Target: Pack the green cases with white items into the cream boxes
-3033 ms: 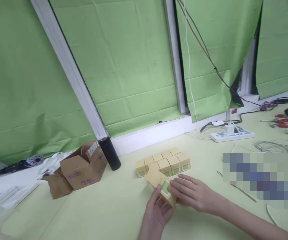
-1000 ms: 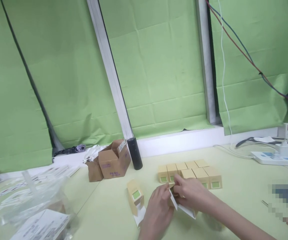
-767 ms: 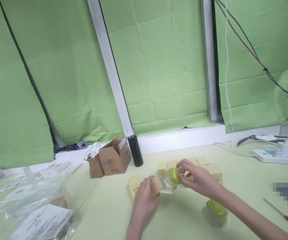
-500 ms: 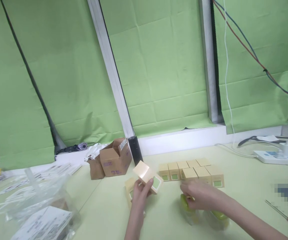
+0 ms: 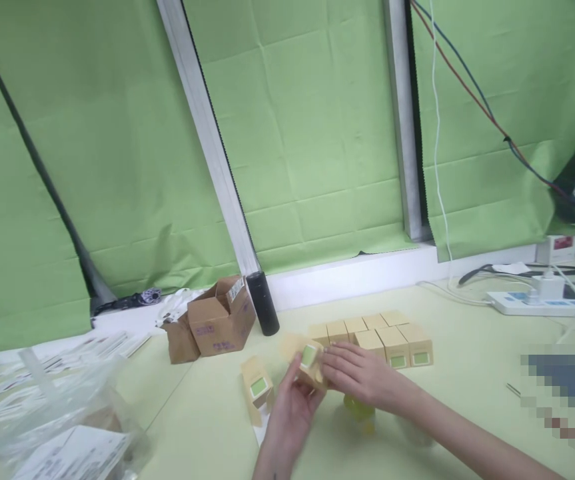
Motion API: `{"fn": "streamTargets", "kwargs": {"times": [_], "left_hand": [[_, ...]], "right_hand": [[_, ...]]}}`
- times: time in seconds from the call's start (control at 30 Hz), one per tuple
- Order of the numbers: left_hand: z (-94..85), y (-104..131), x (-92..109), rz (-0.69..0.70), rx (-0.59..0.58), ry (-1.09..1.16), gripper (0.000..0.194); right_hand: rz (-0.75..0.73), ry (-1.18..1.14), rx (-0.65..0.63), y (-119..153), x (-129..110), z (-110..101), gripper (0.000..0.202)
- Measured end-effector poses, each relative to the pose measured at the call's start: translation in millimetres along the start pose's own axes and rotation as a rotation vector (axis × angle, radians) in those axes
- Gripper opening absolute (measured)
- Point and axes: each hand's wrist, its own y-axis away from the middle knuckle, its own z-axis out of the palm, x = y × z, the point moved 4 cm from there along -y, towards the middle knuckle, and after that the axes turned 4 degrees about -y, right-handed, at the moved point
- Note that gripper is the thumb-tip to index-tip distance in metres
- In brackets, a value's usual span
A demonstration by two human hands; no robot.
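My left hand (image 5: 293, 412) grips a small tan cardboard box (image 5: 309, 356) with a green window label, tilted above the table. Against the right end of this box lie the closed fingers of my right hand (image 5: 364, 377), which hide part of it. Below my right wrist, a clear container with a green top (image 5: 360, 408) stands partly covered. A blurred clear object shows under my right forearm. To the left of my left hand, another small box (image 5: 257, 385) lies with a flap extended. Behind my right hand, several matching boxes (image 5: 394, 340) stand in rows.
At the back left are an open brown carton (image 5: 222, 320) and a black cylinder (image 5: 263, 303). Clear plastic bags with a printed white sheet (image 5: 74, 450) lie at the front left. A white power strip (image 5: 512, 303) with cables sits at the back right.
My right hand has left the green-topped container and moved left onto the box in my left hand. That box has been turned. The whole view has shifted slightly.
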Motion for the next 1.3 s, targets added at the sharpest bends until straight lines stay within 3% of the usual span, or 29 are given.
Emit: {"fn": "streamTargets", "kwargs": {"times": [0.1, 0.17, 0.27, 0.33, 0.43, 0.5, 0.53, 0.57, 0.6, 0.67, 0.7, 0.73, 0.77, 0.8, 0.87, 1.0, 1.07, 1.17, 1.3], "left_hand": [[-24.9, -2.9, 23.4, 0.186, 0.247, -0.344, 0.038], [-50.3, -0.3, 42.3, 0.268, 0.455, -0.538, 0.042], [-91.3, 6.9, 65.0, 0.25, 0.686, -0.708, 0.055], [-112.6, 12.8, 74.8, 0.201, 0.847, -0.784, 0.075], [-117.9, 24.1, 85.2, 0.281, 1.149, -0.912, 0.095], [-97.6, 31.9, 88.6, 0.514, 1.261, -1.025, 0.081], [-81.9, 34.2, 87.2, 0.646, 1.22, -1.08, 0.071], [-63.7, 34.3, 83.0, 0.762, 1.083, -1.124, 0.064], [-44.0, 32.1, 75.3, 0.827, 0.844, -1.153, 0.06], [-5.7, 27.1, 50.7, 0.802, 0.298, -1.178, 0.064], [10.6, 26.2, 36.3, 0.751, 0.06, -1.205, 0.075], [21.7, 26.4, 24.6, 0.709, -0.078, -1.22, 0.083], [28.6, 26.8, 16.7, 0.699, -0.143, -1.222, 0.08], [31.9, 26.7, 11.9, 0.697, -0.16, -1.228, 0.076], [29.2, 25.4, 11.7, 0.701, -0.08, -1.209, 0.064], [9.6, 22.0, 21.4, 0.624, 0.096, -1.1, 0.049], [2.8, 21.2, 23.3, 0.649, 0.12, -1.122, 0.042], [3.3, 21.9, 21.0, 0.868, 0.051, -1.341, 0.035], [13.0, 25.1, 12.3, 1.137, -0.089, -1.689, 0.039]], "right_hand": [[0.279, -0.107, -0.207, -3.8, 16.1, 3.6, 0.022], [0.52, -0.142, -0.345, 4.6, 35.1, 7.9, 0.035], [0.713, -0.08, -0.409, 29.0, 64.1, 11.7, 0.04], [0.78, -0.056, -0.443, 47.5, 78.9, 14.1, 0.042], [0.812, -0.058, -0.467, 63.9, 88.7, 11.3, 0.041], [0.808, -0.078, -0.465, 63.7, 87.8, 3.5, 0.039], [0.797, -0.098, -0.463, 60.7, 85.4, -1.5, 0.038], [0.781, -0.122, -0.46, 56.1, 81.7, -6.9, 0.037], [0.76, -0.147, -0.458, 50.5, 77.0, -12.1, 0.036], [0.728, -0.225, -0.436, 38.1, 65.3, -20.8, 0.034], [0.723, -0.279, -0.41, 32.0, 58.9, -24.0, 0.035], [0.726, -0.335, -0.377, 26.3, 52.7, -26.2, 0.036], [0.73, -0.384, -0.342, 21.1, 46.6, -27.6, 0.037], [0.728, -0.416, -0.304, 16.4, 41.0, -28.6, 0.037], [0.683, -0.405, -0.225, 7.5, 31.1, -31.3, 0.027], [0.499, -0.475, -0.17, -7.1, 16.1, -38.2, 0.01], [0.558, -0.599, -0.192, -9.9, 17.0, -39.9, 0.017], [0.65, -0.612, -0.246, -10.6, 23.0, -40.4, 0.024], [0.557, -0.395, -0.375, -6.9, 26.2, -33.8, 0.016]]}}
